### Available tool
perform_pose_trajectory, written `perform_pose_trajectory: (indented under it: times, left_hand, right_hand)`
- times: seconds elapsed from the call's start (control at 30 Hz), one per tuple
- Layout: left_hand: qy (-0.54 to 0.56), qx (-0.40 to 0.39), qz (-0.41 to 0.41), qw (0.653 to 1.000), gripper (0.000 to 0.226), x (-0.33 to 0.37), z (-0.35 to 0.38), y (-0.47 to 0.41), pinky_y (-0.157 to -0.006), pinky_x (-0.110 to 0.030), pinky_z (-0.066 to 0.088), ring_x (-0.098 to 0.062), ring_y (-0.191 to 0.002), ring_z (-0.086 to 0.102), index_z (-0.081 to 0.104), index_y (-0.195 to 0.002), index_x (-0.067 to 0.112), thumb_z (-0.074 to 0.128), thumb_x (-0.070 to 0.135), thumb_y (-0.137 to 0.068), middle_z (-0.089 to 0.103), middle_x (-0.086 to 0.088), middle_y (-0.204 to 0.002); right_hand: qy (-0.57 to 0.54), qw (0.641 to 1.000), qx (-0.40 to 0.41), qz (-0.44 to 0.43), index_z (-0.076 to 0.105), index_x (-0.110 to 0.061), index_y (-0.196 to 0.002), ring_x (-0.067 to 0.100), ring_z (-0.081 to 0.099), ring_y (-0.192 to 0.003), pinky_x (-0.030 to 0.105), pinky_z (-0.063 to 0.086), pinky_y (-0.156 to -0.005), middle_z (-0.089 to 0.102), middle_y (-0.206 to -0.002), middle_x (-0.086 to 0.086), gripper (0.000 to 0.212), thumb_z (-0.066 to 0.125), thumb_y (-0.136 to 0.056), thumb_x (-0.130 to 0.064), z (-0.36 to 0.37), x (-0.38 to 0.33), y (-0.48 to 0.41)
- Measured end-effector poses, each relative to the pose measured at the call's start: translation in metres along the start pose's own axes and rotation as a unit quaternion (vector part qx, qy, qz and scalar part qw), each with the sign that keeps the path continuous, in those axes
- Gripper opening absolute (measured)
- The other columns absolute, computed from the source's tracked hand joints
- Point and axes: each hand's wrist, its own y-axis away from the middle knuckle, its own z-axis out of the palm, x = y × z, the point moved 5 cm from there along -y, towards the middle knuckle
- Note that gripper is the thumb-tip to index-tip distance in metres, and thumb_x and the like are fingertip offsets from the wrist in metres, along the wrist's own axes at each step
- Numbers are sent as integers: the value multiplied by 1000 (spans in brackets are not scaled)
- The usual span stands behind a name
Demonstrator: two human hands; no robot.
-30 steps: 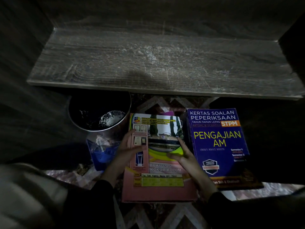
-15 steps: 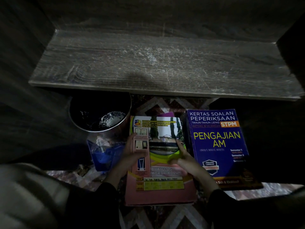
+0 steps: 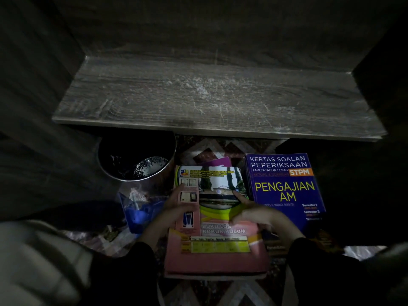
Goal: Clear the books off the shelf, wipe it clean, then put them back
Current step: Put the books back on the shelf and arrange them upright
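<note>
Hands clasping pink logbook [image 3: 218, 246] at its sides, left hand [image 3: 174, 208], right hand [image 3: 262, 216], blue book [image 3: 284, 188] alongside.

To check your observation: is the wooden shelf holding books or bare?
Bare: the shelf shows only scratched wood; the blue book and pink logbook lie below.

Blue exam book [image 3: 284, 191], right: white "KERTAS SOALAN PEPERIKSAAN", "TAHUN-TAHUN LEPAS", orange tag "STPM", big yellow "PENGAJIAN AM". Below that "900/1, 900/2, 900/3", partly covered, then "Semester 1" and "Semester 2" at its right edge. Pink log book [image 3: 216, 259], just left of it: "BUKU LOG KOKURIKULUM" mid-cover. Its yellow header lines and the form strip nearer are too blurred to read.
</note>
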Motion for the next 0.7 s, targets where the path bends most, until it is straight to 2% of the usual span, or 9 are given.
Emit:
perform_pose_trajectory:
  times: [0.13,0.2,0.27,0.3,0.4,0.47,0.53,0.63,0.7]
  left_hand:
    - [-9,7,-15,1000,86,7,-1,7,-91,-24,40,-18,-127,48,30,-147,24,78,12,-77,39,-4,-149]
    - [-36,8,-26,999,86,20,-2,13,-85,-21,41,-17,-124,51,32,-146,21,79,13,-75,47,-6,-143]
    - [-83,-14,-26,996,77,44,-5,23,-77,-17,44,-11,-117,52,41,-143,18,79,14,-75,46,1,-141]
    - [-116,-29,-21,993,71,58,-7,28,-73,-16,45,-7,-112,51,47,-139,17,79,17,-76,45,6,-138]
    - [-237,-64,-14,969,75,95,-19,48,-89,-20,41,-8,-123,43,47,-140,22,79,36,-74,37,7,-147]
    - [-294,-78,-6,953,80,118,-25,69,-97,-20,34,-13,-135,35,40,-144,23,75,42,-75,30,6,-152]
    - [-321,-77,8,944,82,141,-30,96,-95,-17,32,-13,-134,38,36,-146,23,74,41,-76,37,5,-148]
    - [-305,-55,35,950,86,168,-43,133,-81,-13,39,-5,-111,54,38,-144,21,79,38,-70,55,9,-123]
    - [-276,-32,64,958,98,186,-58,156,-80,-9,39,-3,-108,55,39,-143,25,84,42,-58,56,11,-123]
  right_hand:
    - [13,1000,-6,8,6,-36,-151,27,17,-144,41,29,-113,10,-160,5,105,77,-75,-24,-5,-10,20]
    - [-13,999,-18,25,11,-35,-151,25,28,-139,31,45,-93,17,-158,6,97,75,-78,-23,-5,-14,34]
    - [-57,997,-31,47,29,-30,-146,21,41,-129,21,49,-75,33,-151,5,78,71,-81,-21,-5,-18,56]
    - [-88,993,-48,56,43,-26,-138,19,46,-127,22,49,-80,41,-145,4,63,70,-81,-20,-4,-20,68]
    - [-146,983,-92,70,59,-18,-111,10,64,-94,24,52,-81,61,-115,-1,33,70,-80,-17,0,-24,98]
    - [-159,979,-107,63,60,-15,-115,13,66,-85,27,54,-81,68,-108,3,60,84,-61,-21,4,-30,119]
    - [-166,977,-124,48,55,-26,-127,20,62,-105,40,50,-95,59,-131,7,87,91,-48,-22,8,-38,142]
    - [-194,973,-124,-28,59,-35,-104,15,68,-81,35,55,-78,70,-111,2,45,73,-74,-4,13,-77,187]
    - [-167,977,-118,-67,57,-35,-98,12,67,-73,30,55,-70,74,-99,-1,41,64,-82,1,12,-100,213]
